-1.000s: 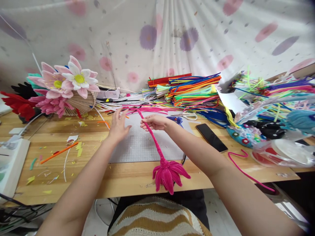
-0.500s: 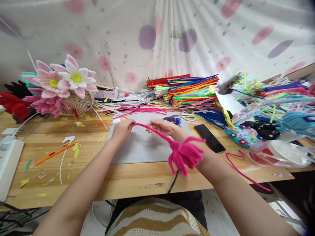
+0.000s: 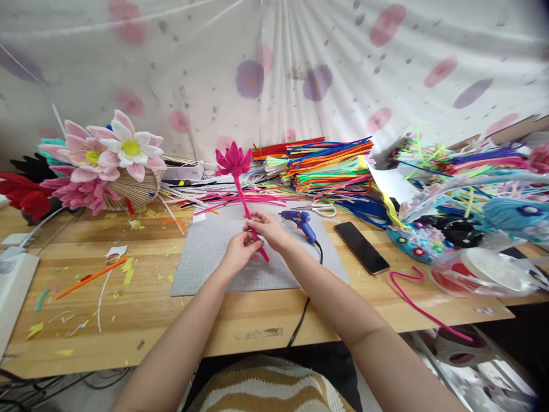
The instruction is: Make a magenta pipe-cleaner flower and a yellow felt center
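Over the grey cutting mat [image 3: 201,269] I hold a magenta pipe-cleaner flower [image 3: 234,161] upright, its bloom at the top and its wrapped stem slanting down to the right. My left hand [image 3: 242,252] pinches the stem near its lower end, with the tip poking out below. Just above it, my right hand [image 3: 266,229] grips the same stem between thumb and fingers. A blue glue gun [image 3: 302,223] lies on the mat to the right of my hands, its black cord running off the table's front edge.
Scissors [image 3: 323,209] and a black phone [image 3: 361,247] lie to the right. Bundled coloured pipe cleaners [image 3: 330,166] line the back. Finished pink-and-white flowers [image 3: 131,146] stand left, near yellow scraps and an orange pipe cleaner [image 3: 90,278]. A magenta strand [image 3: 429,303] hangs over the front edge.
The flower has swung from hanging bloom-down at the right to standing bloom-up over the mat. My right hand has closed on the stem, and both hands have come together lower down.
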The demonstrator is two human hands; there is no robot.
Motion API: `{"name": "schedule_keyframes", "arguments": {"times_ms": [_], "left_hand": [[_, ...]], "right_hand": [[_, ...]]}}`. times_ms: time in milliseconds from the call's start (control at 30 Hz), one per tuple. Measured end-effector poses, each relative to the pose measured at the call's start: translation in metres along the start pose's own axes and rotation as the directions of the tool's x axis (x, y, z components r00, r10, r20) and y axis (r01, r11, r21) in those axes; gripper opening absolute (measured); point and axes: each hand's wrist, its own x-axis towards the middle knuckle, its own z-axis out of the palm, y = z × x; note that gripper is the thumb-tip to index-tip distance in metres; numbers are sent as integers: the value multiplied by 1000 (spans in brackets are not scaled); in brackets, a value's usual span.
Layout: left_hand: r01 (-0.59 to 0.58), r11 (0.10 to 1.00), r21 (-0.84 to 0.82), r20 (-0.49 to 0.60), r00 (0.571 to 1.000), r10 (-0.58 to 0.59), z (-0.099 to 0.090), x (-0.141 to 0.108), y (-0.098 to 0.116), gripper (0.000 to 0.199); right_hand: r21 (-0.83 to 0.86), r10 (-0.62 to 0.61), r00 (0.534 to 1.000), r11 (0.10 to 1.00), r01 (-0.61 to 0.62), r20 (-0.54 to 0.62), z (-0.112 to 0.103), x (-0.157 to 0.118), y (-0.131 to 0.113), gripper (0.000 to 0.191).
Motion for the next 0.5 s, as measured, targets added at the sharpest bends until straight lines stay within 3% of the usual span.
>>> {"name": "schedule_keyframes", "arguments": {"times_ms": [100,167,267,433,500], "left_hand": [[77,996,54,83,993,-81,-18,-2,-4,23],[65,998,7,-32,997,-65,-33,0,2,20],[-20,995,-97,-304,953,-10,-47,7,19,15],[-166,983,-77,-464,879,112,-42,21,39,25],[-204,972,-116,-478,869,125,-38,23,40,26]], "right_hand": [[-46,9,999,999,-10,-31,-1,1,13,16],[-70,6,999,998,-10,-49,-2,1,18,16],[-112,19,1000,993,-21,-17,-1,1,20,17],[-167,-27,998,985,37,64,6,0,25,14],[-180,-35,996,983,49,85,9,-4,28,14]]}}
